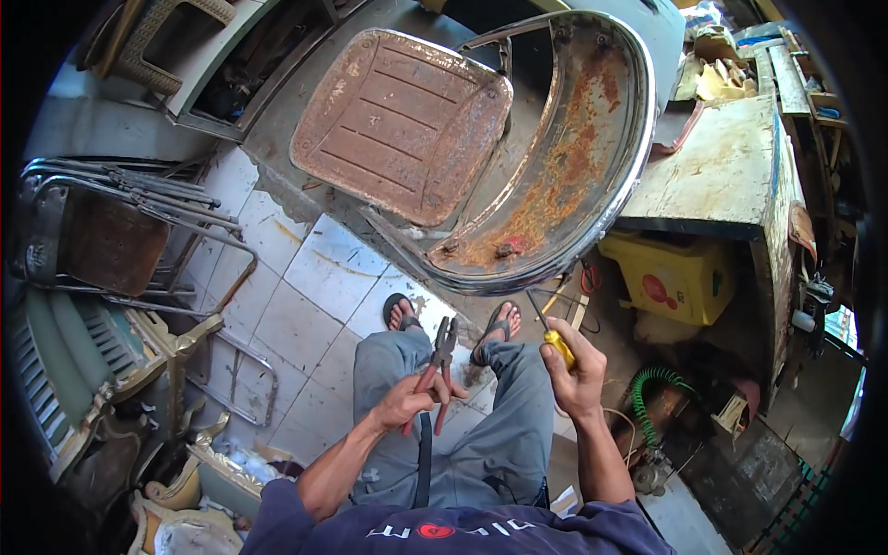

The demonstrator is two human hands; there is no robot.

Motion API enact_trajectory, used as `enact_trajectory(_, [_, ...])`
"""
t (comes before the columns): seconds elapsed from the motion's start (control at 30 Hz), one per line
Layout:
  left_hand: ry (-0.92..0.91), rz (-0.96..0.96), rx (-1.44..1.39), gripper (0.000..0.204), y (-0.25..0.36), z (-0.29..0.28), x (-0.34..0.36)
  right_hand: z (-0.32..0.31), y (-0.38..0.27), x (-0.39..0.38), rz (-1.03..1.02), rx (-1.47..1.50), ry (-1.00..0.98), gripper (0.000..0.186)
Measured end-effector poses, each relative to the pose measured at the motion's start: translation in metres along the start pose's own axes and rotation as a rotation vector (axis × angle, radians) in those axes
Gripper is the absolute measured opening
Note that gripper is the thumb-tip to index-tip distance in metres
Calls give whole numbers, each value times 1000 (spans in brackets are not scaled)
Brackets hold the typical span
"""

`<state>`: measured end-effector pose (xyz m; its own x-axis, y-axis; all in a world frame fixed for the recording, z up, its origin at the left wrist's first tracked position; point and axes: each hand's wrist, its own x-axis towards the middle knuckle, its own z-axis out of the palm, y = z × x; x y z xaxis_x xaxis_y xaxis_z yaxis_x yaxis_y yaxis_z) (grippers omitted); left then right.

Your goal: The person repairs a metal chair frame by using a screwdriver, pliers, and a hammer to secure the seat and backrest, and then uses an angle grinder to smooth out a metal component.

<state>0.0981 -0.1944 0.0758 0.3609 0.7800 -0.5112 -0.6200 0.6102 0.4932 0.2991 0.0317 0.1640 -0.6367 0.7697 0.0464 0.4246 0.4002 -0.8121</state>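
Note:
My left hand is closed around red-handled pliers, their jaws pointing away from me above my lap. In my right hand is a screwdriver, gripped by its yellow handle, with the shaft angled up and to the left. The shaft's tip comes close to the near rim of a curved metal chair backrest; whether they touch I cannot tell. Rust patches cover the backrest's inner face, and a dark lump with a red spot sits near its lower edge. Joined to its frame is a rusty slotted metal seat.
Folded metal chairs lean at the left, above ornate chair frames with green slats. On the right stand a worn workbench, a yellow container beneath it and a coiled green hose. Red-handled scissors lie near the backrest.

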Motion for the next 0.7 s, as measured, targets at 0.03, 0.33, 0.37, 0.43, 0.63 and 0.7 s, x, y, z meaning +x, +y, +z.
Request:
enact_trajectory(0.03, [48,0,-33,52,14,7,-18,-12,-4,-3,477,579,-173,31])
enact_trajectory(0.33, [365,126,1210,66,203,47,-51,-8,-3,-5,274,87,-128,32])
enact_trajectory(0.37, [381,144,1301,64,214,42,-40,-12,5,1,267,96,-120,32])
enact_trajectory(0.43, [381,154,1472,57,236,35,-32,-18,9,8,724,761,-449,35])
enact_trajectory(0.63, [245,34,1576,54,265,47,-6,-26,15,8,721,780,-501,39])
enact_trajectory(0.7, [236,28,1551,52,264,48,-3,-23,17,8,696,748,-508,38])
